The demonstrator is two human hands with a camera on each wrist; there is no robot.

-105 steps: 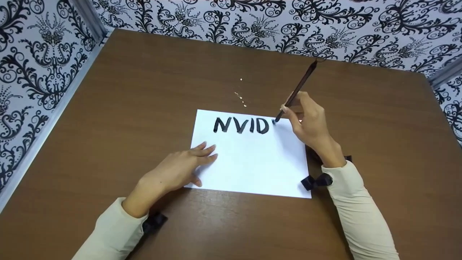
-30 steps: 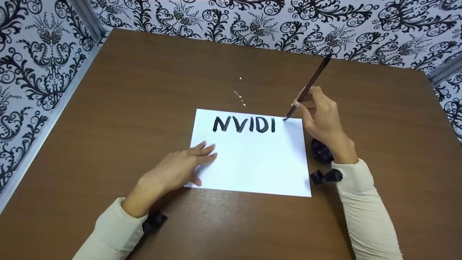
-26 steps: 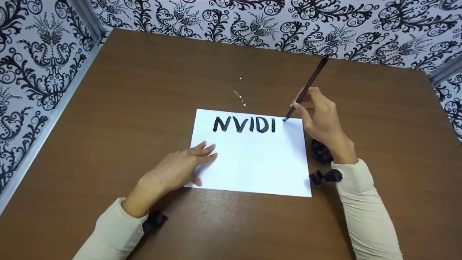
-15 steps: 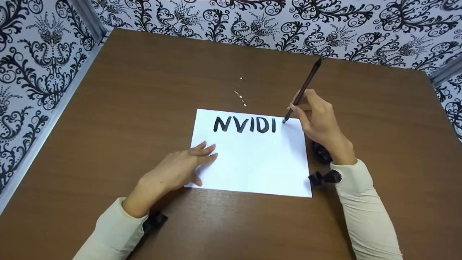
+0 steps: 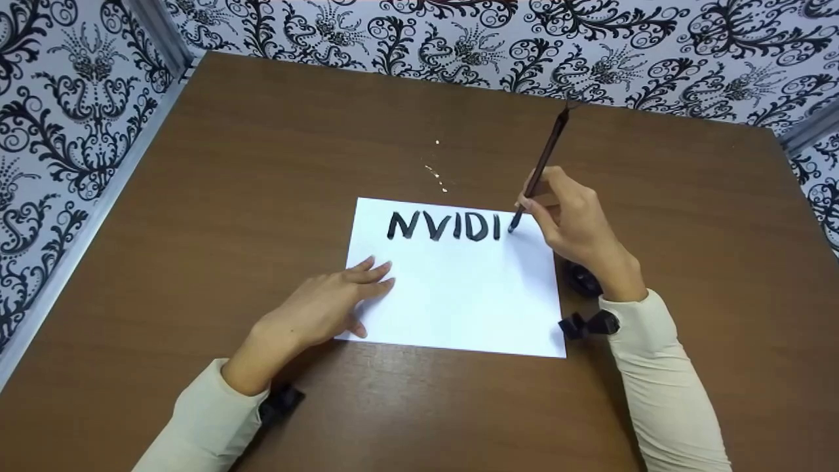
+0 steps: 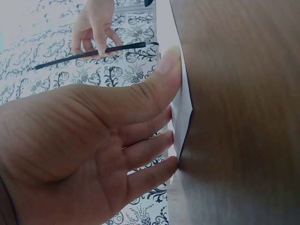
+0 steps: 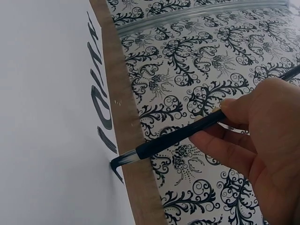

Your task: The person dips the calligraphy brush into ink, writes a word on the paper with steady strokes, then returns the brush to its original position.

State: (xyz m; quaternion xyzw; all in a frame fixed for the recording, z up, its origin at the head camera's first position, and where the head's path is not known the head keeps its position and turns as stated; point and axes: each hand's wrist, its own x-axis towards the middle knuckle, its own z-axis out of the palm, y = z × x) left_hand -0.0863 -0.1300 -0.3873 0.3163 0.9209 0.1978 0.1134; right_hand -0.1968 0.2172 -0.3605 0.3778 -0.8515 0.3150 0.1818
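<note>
My right hand pinches a dark, slim paintbrush between thumb and fingers. Its tip touches the white sheet of paper near the upper right corner. In the right wrist view the wet dark bristles bend against the sheet at the end of a short slanted stroke. Bold black letters reading NVIDI run along the top of the sheet. My left hand rests on the sheet's left side with fingers spread; in the left wrist view its thumb lies near the paper's edge.
The paper lies on a brown wooden table. A dark rounded object, partly hidden by the right wrist, stands right of the sheet. Several pale specks dot the table above the paper. Patterned wallpaper borders the table's back and sides.
Since the earliest frame the letter I has been painted after the D. In the last second my right hand drew the brush tip down and left from the top edge. The left hand stayed put.
</note>
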